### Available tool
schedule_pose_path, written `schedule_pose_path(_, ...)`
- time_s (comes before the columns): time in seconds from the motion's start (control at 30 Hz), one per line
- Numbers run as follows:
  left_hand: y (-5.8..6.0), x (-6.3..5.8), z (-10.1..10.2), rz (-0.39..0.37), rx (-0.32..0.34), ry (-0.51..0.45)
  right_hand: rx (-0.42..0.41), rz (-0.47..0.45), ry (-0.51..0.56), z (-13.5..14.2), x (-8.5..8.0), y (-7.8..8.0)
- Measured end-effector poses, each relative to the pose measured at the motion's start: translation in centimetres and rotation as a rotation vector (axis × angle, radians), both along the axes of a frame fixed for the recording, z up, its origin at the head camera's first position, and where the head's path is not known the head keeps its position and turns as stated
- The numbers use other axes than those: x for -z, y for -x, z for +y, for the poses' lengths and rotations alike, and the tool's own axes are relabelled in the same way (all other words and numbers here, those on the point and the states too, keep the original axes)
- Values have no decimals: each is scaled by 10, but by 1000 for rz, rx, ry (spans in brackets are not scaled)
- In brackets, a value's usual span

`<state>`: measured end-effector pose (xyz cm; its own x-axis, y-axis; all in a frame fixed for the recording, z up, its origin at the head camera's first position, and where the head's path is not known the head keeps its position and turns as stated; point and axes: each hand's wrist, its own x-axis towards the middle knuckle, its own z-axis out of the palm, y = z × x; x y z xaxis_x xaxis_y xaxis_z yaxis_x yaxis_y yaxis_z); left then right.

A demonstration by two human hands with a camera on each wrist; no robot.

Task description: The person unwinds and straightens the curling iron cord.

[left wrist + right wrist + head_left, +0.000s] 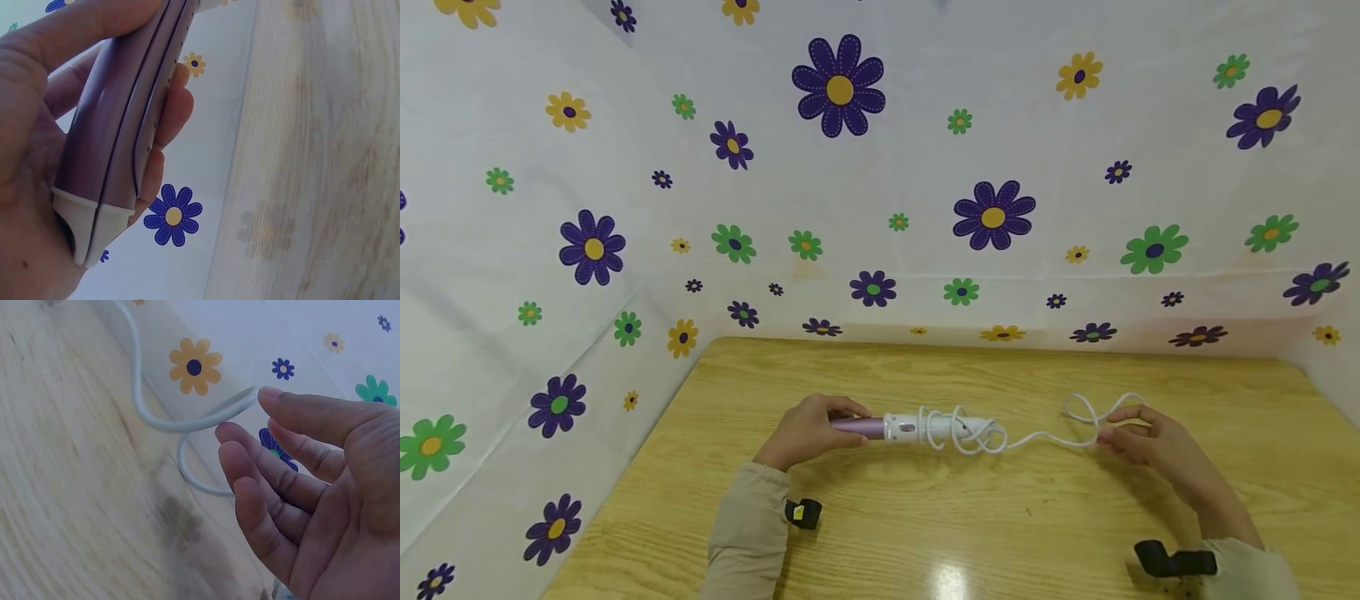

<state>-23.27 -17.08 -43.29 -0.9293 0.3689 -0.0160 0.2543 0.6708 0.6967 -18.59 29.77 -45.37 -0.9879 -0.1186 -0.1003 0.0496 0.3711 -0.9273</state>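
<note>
In the head view a hair straightener [904, 427] with a purple barrel and a white handle lies level, low over the table. My left hand [811, 432] grips its purple end. The left wrist view shows the long split purple body [122, 119] across the palm, thumb on one side and fingers on the other. White cord [1051, 437] is looped loosely around the handle and runs right to my right hand [1157, 446]. There the thumb and a fingertip pinch the cord [187, 425], its far end partly hidden behind the fingers.
A wooden table [925, 517] reaches to a white flower-printed cloth [895, 167] hung at the back and along the sides. A black wrist mount [805, 513] sits at the left sleeve, another black mount [1172, 560] at the right.
</note>
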Motion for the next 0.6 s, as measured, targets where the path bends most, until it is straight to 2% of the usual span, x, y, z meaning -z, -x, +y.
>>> schedule_pose_path(0.13, 0, -2, 1, 0, 5, 6, -23, 37, -71, -4, -7, 0)
schedule_pose_path(0.33, 1, -1, 1, 6, 1, 24, -20, 87, -107, -13, -19, -4)
schedule_pose_path(0.5, 1, 0, 1, 2, -3, 20, -103, 105, -65, -30, -28, -5)
schedule_pose_path(0.6, 0, 0, 2, -2, -7, 12, -156, 86, -46, -41, -30, -5)
